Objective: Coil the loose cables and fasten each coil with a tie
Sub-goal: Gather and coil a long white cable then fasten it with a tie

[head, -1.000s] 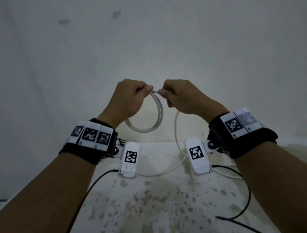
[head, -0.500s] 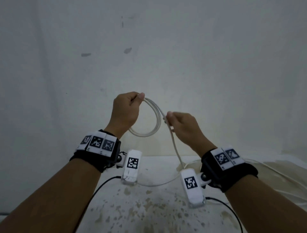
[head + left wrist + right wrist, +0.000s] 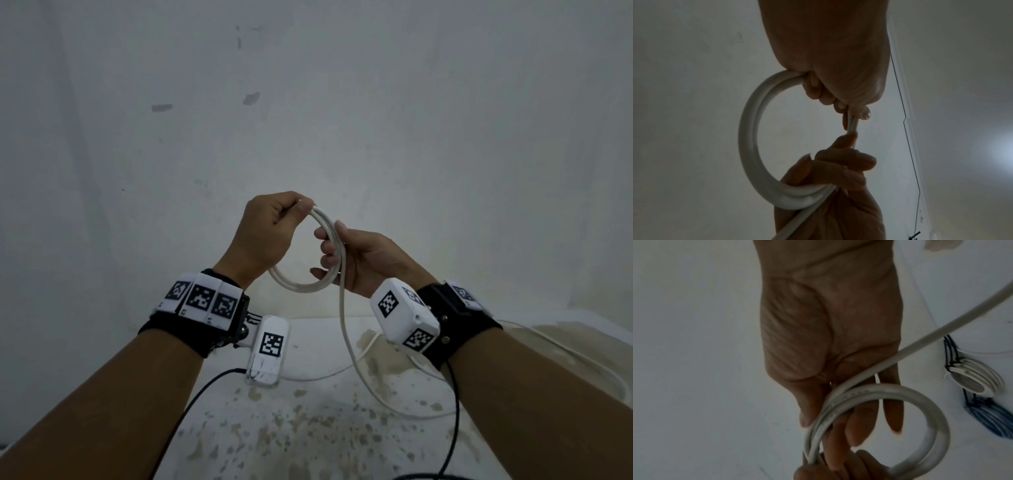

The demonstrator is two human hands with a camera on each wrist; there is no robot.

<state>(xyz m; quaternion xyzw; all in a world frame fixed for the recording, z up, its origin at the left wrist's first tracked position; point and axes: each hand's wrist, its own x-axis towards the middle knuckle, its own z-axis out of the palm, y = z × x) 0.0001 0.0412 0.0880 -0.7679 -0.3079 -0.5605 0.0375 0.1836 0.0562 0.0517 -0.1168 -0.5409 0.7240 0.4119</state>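
Note:
A white cable coil [image 3: 298, 286] of a few turns hangs in the air before the wall. My left hand [image 3: 301, 207] pinches the coil's top between thumb and curled fingers, as the left wrist view shows for the coil [image 3: 748, 138]. My right hand [image 3: 329, 255] is turned palm up, its fingers curled round the coil's right side. In the right wrist view the coil [image 3: 937, 426] lies over my fingers [image 3: 857, 426]. The cable's loose tail [image 3: 346, 339] crosses my right palm and drops to the table.
The stained white table [image 3: 308, 428] lies below, close to a bare wall [image 3: 308, 102]. A black cable [image 3: 454, 428] and more white cable [image 3: 565, 349] lie on it at the right. A tied white coil [image 3: 978, 381] and a blue coil [image 3: 992, 418] lie beyond my right hand.
My right hand has turned palm up and come against the coil's right side, laying another turn of cable onto it. The left hand keeps its pinch on the top.

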